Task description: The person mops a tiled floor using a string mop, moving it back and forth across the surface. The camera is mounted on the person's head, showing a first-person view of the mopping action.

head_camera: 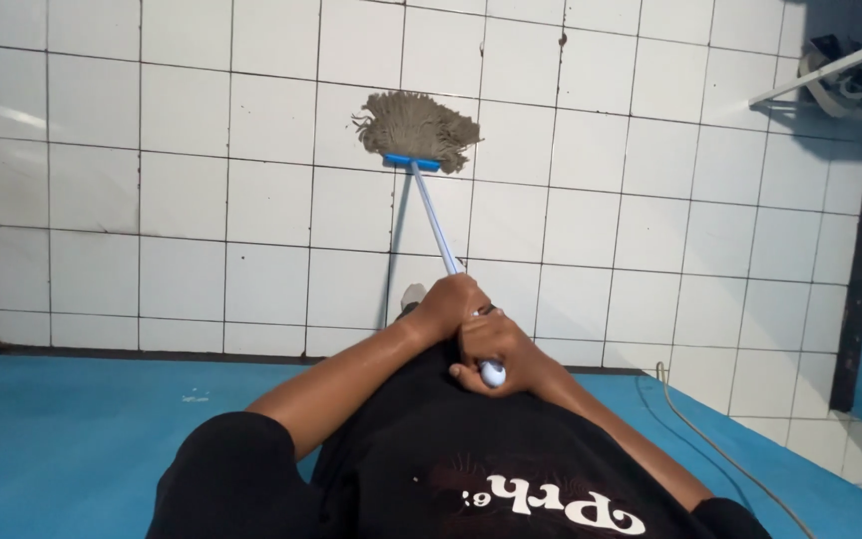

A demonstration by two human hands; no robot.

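A mop (429,190) is gripped by both hands near the middle of the frame, just below centre. The left hand (446,307) is clenched around the pale blue handle (438,225) higher along the shaft, with its fingers wrapped fully about it so that the shaft is hidden inside the fist. The right hand (496,349) is closed around the handle's near end, just below and to the right of the left hand and touching it; the rounded white end cap (493,373) is seen poking out beneath the curled fingers.

From the fists the handle runs up and slightly to the left, toward the upper middle of the frame, where it is joined to a blue clamp bar (412,161). Beyond that bar the grey-brown string head (418,125) is spread flat on the white tiled floor (202,180), well apart from the hands. A thin shadow of the handle is cast on the tiles just to the left of the shaft.

A blue floor surface (72,429) is seen across the lower left and lower right, bordered by a dark edge against the tiles. A thin cable (710,444) is laid across the blue at the lower right. A black shirt (471,469) fills the bottom centre of the frame. A white pole (830,68) is seen slanting in the upper right corner.
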